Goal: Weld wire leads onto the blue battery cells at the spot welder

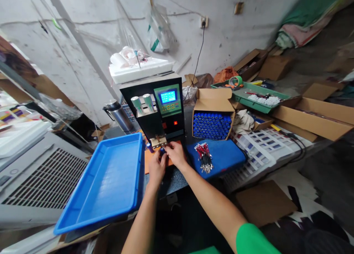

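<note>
A black spot welder (168, 113) with a lit blue display stands before me. My left hand (157, 167) is closed around a blue cylindrical battery cell (162, 150) just below the welder's electrodes (158, 139). Close to the cell's top, my right hand (176, 154) has its fingertips pinched together; what lies between them is too small to make out. A purple battery cell (149, 147) stands left of the electrodes. Under my hands is an orange board (148, 162). To the right, a bundle of red and black wire leads (204, 157) rests on a blue pad (225, 158).
An open cardboard box (232, 125) packed with blue cells sits beyond the pad. A blue plastic tray (110, 182) is at my left, with a steel flask (119, 115) behind it. Further right are a green tray (249, 93) and a white plastic crate (254, 148).
</note>
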Available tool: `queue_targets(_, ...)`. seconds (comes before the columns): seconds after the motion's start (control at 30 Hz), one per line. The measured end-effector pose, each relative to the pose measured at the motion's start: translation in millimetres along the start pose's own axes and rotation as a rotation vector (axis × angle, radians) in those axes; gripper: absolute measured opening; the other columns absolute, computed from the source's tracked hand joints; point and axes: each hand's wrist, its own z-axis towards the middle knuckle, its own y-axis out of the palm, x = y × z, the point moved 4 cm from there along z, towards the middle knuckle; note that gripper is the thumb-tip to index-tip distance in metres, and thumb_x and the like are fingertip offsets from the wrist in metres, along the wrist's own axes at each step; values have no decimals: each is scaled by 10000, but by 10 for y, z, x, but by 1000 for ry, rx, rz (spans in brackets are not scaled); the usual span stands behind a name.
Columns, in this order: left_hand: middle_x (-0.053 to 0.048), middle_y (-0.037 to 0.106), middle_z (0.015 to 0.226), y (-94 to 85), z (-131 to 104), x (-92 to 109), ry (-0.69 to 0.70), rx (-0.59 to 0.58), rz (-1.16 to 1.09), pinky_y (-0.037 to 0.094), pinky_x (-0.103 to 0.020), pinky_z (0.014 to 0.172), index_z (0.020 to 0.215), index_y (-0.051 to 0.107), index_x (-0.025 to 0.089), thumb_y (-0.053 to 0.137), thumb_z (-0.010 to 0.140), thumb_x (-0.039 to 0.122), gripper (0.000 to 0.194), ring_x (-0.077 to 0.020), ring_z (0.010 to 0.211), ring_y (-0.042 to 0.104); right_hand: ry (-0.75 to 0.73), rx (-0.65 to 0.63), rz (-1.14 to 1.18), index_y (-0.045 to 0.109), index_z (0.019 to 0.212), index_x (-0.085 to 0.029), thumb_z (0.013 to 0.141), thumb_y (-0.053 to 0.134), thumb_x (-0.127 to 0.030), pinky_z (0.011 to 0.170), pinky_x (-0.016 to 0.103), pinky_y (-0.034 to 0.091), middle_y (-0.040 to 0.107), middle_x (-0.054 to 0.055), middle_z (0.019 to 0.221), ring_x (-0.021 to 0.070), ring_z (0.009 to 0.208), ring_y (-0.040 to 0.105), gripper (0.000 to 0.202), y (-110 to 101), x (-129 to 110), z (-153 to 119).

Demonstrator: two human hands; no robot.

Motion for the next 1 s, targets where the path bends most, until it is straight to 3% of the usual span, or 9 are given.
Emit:
queue_targets(0.47, -23, 667, 763, 18, -2, -41, 31, 18, 27, 418, -269, 629, 958, 647, 185, 512, 888, 396, 261, -163, 646, 584, -16, 49, -10, 603, 664, -196, 743, 621, -389, 600, 258, 436, 662, 10, 671, 169, 648, 587, 209, 15, -19, -25)
queue_targets(0.8, -53, 701, 852, 19, -7, -24, 14, 13, 21, 463, -294, 703, 1018, 659, 191, 504, 886, 405, 296, -200, 761, 639, 7, 46, -33, 602, 647, -213, 763, 641, -371, 599, 258, 442, 673, 8, 672, 176, 661, 590, 200, 8, -32, -31)
queue_targets(1.0, -42, 680, 780, 28, -2, -65, -3, -3, 48, 437, -280, 648, 970, 653, 185, 496, 885, 417, 293, -186, 679, 611, 2, 32, -43, 604, 655, -209, 770, 639, -372, 594, 256, 427, 664, 8, 668, 171, 648, 586, 203, 1, -36, -34)
